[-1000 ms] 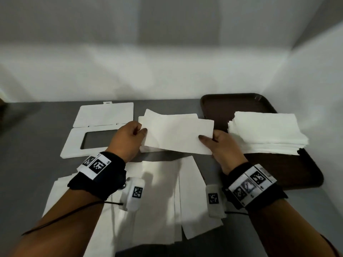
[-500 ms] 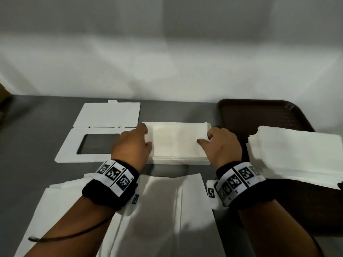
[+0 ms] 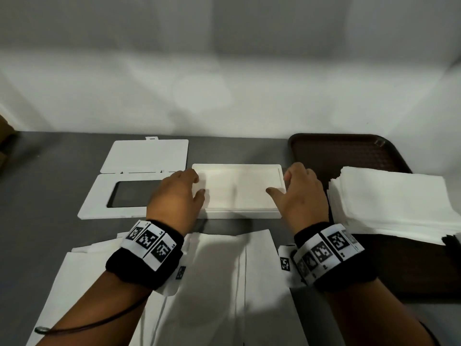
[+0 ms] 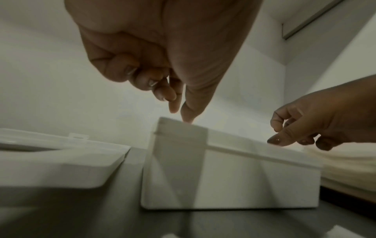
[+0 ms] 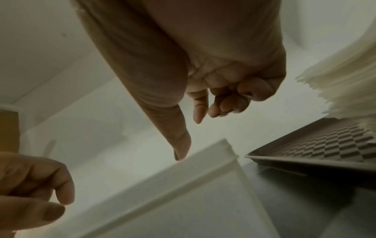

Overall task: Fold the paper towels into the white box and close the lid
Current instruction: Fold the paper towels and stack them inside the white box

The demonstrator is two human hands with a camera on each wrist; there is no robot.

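Note:
The open white box (image 3: 239,214) stands mid-table with a folded paper towel (image 3: 237,191) lying flat inside it. My left hand (image 3: 198,184) is at the box's left end, thumb and forefinger stretched down to the towel's edge and the other fingers curled; it holds nothing (image 4: 181,112). At the right end my right hand (image 3: 279,182) does the same, its thumb on the towel by the rim (image 5: 189,138). The box's lid (image 3: 99,198), a frame with a window and an open flap (image 3: 147,156), lies flat to the left.
A brown tray (image 3: 349,156) at the right carries a stack of unfolded towels (image 3: 389,203). More folded towels (image 3: 224,283) lie spread on the grey table in front of the box, under my wrists. A white wall runs close behind.
A second ago both hands held the folded towel in the air over the box. They lowered it in and let go; it now lies flat, with the hands at the box's ends.

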